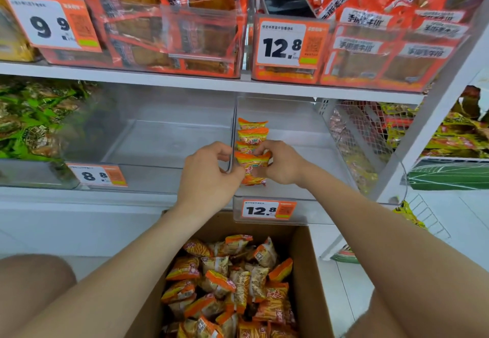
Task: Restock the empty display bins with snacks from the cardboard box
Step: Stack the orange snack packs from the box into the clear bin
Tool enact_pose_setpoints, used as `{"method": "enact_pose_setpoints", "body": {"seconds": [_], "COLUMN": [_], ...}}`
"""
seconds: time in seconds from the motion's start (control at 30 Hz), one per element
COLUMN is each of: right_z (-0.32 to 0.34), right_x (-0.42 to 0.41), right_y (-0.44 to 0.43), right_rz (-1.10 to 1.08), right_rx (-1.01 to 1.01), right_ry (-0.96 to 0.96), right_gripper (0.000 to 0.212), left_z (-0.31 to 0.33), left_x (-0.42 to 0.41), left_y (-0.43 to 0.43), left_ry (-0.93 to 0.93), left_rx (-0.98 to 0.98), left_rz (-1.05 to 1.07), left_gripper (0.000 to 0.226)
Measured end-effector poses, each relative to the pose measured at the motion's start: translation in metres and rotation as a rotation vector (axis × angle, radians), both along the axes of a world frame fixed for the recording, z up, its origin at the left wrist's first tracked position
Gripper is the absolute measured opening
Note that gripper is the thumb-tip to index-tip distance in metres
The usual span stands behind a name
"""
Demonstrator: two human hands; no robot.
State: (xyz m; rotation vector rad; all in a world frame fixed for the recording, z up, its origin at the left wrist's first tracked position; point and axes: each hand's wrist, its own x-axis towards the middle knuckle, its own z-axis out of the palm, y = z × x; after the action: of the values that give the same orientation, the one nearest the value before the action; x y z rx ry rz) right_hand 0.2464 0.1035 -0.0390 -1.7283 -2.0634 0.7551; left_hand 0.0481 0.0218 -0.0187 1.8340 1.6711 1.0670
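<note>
Orange snack packets [252,149] stand in a row inside the clear bin [293,115], between both hands. The left hand [209,176] curls its fingers at the row's left side (gripping packet or bin wall, I cannot tell). The right hand [280,164] clamps its fingers on the row's right side.

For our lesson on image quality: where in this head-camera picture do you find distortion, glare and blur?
Head view: wide-angle distortion bows the white shelf edge and tilts the right upright; glare hazes the clear bin fronts; green packets at far left look soft, while the left hand, right hand and orange packets are sharp.
</note>
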Motion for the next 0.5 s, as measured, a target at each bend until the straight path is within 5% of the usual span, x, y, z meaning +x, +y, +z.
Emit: {"method": "enact_pose_setpoints", "body": {"seconds": [0.33,0.5], "right_z": [0.010,0.003], "right_x": [-0.004,-0.007], "right_y": [0.010,0.005], "right_rz": [-0.107,-0.111], "right_rx": [0.126,0.120], "right_ry": [-0.042,-0.086], "right_gripper": [0.046,0.068], "left_z": [-0.002,-0.006], "left_x": [-0.005,-0.004], "left_y": [0.001,-0.003], "left_ry": [-0.011,0.015], "left_rx": [0.007,0.027], "left_rz": [-0.030,-0.056], "left_gripper": [0.032,0.037]}}
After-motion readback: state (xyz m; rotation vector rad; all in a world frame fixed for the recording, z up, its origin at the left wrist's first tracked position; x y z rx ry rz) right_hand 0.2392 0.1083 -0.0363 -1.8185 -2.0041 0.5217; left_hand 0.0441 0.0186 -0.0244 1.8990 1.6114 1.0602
